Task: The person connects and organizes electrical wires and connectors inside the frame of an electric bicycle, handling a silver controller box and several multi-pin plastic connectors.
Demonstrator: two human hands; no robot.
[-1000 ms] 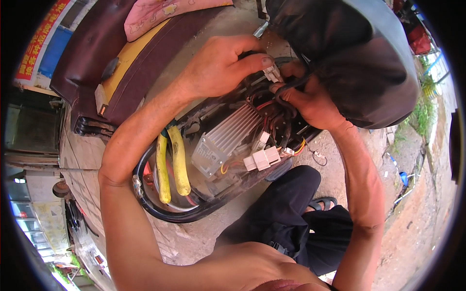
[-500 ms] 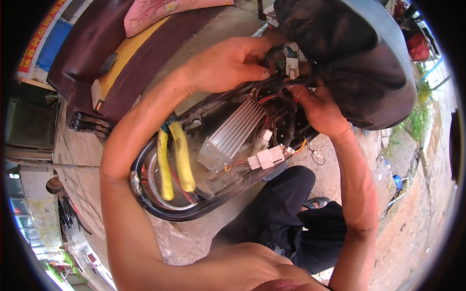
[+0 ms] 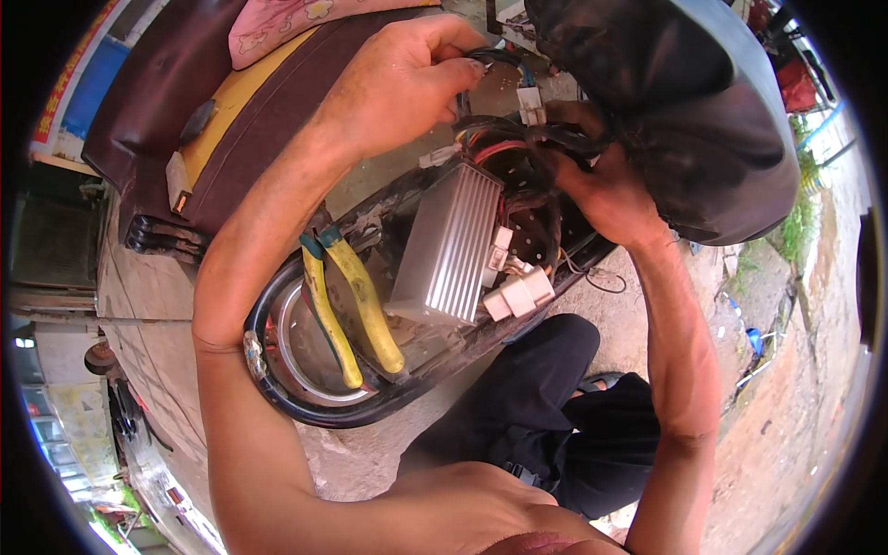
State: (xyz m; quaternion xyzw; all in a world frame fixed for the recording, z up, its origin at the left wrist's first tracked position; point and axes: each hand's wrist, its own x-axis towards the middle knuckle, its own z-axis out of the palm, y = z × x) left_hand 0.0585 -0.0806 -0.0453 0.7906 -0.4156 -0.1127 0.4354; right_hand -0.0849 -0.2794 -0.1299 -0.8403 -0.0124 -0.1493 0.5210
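Observation:
My left hand [image 3: 402, 88] is closed on a dark cable [image 3: 502, 57] at the top, above a vehicle frame [image 3: 344, 411]; a white connector [image 3: 529, 104] hangs from that cable. My right hand [image 3: 610, 194] is closed on black wires [image 3: 578, 139] beside a bulging black cover [image 3: 703, 120], its fingertips partly hidden. Below my hands lie a finned aluminium box [image 3: 444, 250], a bundle of coloured wires [image 3: 497, 145] and white connectors [image 3: 518, 294]. Yellow-handled pliers [image 3: 363, 310] rest in the frame's looped left end.
A maroon seat [image 3: 129, 134] with a yellow strip lies at the upper left, a pink floral cushion [image 3: 287, 23] on it. My bent dark-trousered leg [image 3: 499, 398] is below the frame on cracked concrete [image 3: 777, 407]. Weeds [image 3: 795, 236] grow at the right.
My left hand has moved up, pulling the dark cable and its connector upward. The aluminium box has tilted and shifted slightly right, and the pliers have shifted a little right.

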